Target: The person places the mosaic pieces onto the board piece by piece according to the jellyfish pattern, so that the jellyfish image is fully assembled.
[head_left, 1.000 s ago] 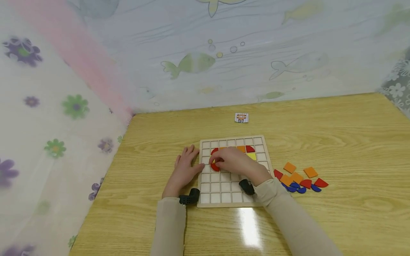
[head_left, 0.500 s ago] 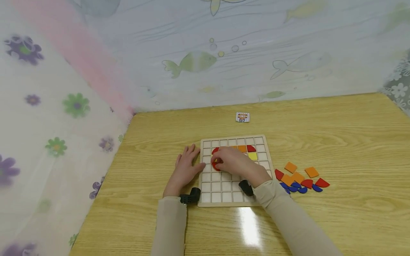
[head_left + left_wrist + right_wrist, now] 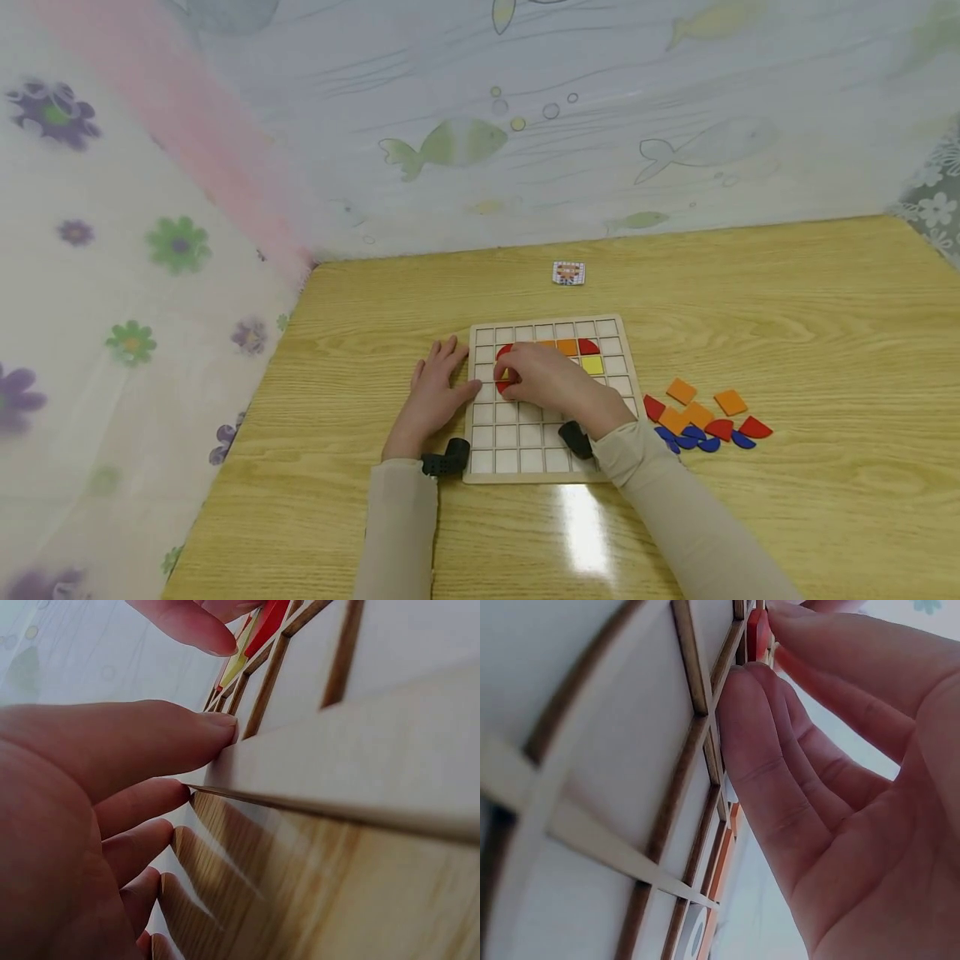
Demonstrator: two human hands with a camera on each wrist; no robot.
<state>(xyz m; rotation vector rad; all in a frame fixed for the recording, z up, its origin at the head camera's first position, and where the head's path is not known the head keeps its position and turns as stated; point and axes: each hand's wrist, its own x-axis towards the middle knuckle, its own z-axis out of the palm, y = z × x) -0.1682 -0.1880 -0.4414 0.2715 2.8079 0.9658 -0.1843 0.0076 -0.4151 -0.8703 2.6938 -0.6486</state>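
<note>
A wooden grid board (image 3: 506,478) lies on the table with coloured tiles in its upper rows. My right hand (image 3: 551,377) reaches over it from the right. Its thumb and fingers pinch a red quarter-circle tile (image 3: 502,387) in a left-side cell, seen edge-on between the fingertips in the right wrist view. A sliver of yellow tile (image 3: 238,666) shows beside the red one in the left wrist view. My left hand (image 3: 435,400) lies along the board's left edge, fingers stretched out, thumb on the frame. Some tiles are hidden under the right hand.
Right of the board lies a loose pile: orange squares (image 3: 730,403), red quarter-circles (image 3: 755,427) and blue pieces (image 3: 686,442). A small printed pattern card (image 3: 568,272) is behind the board. Orange tiles (image 3: 567,347) and a yellow square (image 3: 592,365) sit in cells. A wall closes the table's back.
Both hands keep nearly the same places. The right fingertips shift only slightly at the red tile, and a bit of yellow shows beside them. The loose pile is unchanged.
</note>
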